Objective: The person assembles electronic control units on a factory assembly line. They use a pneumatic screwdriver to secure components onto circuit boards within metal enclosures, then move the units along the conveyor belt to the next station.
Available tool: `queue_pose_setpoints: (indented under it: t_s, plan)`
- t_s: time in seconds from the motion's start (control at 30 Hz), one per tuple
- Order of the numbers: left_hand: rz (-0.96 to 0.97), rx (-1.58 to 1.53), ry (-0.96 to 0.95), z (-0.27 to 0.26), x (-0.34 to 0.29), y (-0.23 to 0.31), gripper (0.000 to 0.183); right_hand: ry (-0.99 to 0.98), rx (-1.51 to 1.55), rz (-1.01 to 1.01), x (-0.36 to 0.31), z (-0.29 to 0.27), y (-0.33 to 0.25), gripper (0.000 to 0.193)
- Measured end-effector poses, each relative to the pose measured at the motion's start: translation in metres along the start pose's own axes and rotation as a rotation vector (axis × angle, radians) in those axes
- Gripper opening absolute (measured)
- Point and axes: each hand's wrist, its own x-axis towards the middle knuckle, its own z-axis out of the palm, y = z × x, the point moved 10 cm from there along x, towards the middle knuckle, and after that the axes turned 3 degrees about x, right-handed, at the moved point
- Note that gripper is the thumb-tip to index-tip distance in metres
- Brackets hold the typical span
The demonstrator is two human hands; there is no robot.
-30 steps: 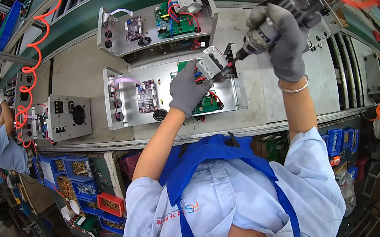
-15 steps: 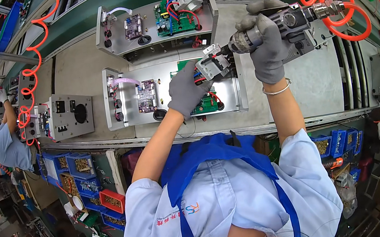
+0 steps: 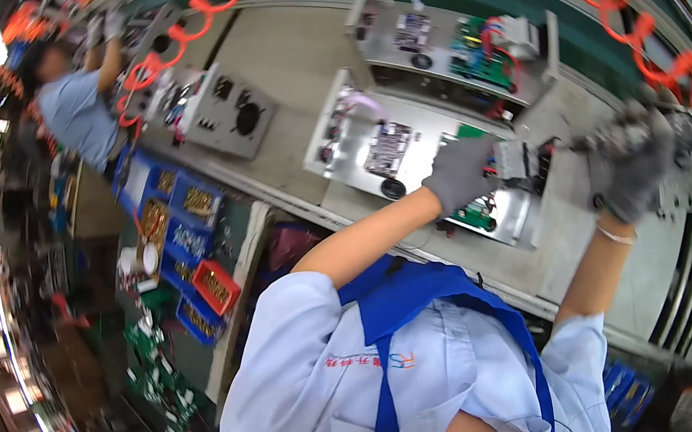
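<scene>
Switch block (image 3: 516, 160), pale grey, is grasped by the gloved left hand (image 3: 460, 174) near the right edge of the nearer chassis (image 3: 352, 169); the gloved right hand (image 3: 637, 174) grips a blurred power driver (image 3: 624, 135). Likely light, stiff and slick, it's best held by its sides.

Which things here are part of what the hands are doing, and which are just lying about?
In use:
- grey block, held by the left hand
- power driver, blurred, in the right hand
- nearer metal chassis, under the block

Apparently just lying about:
- farther chassis
- red bin
- green circuit boards, lower left
</scene>
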Motion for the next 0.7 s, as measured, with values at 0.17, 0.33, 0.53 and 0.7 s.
queue_pose_setpoints:
  t_s: [0.17, 0.33, 0.53, 0.7]
  plan:
    - [0.012, 0.076, 0.025, -0.006, -0.005, 0.002, 0.060, -0.029, -0.326, 0.284, 0.010, -0.078, 0.008, 0.021]
    - [-0.046, 0.071, -0.063, -0.005, -0.006, -0.001, 0.075, -0.052, -0.927, 0.318, -0.040, -0.204, 0.116, 0.027]
    - [0.123, 0.226, 0.810, -0.159, -0.098, -0.007, 0.073, -0.286, -1.782, 0.518, -0.130, -0.258, 0.195, 0.033]
    - [-0.370, 0.279, 1.404, -0.336, -0.218, -0.217, 0.073, -0.332, -1.684, 0.561, -0.139, -0.281, 0.217, 0.054]
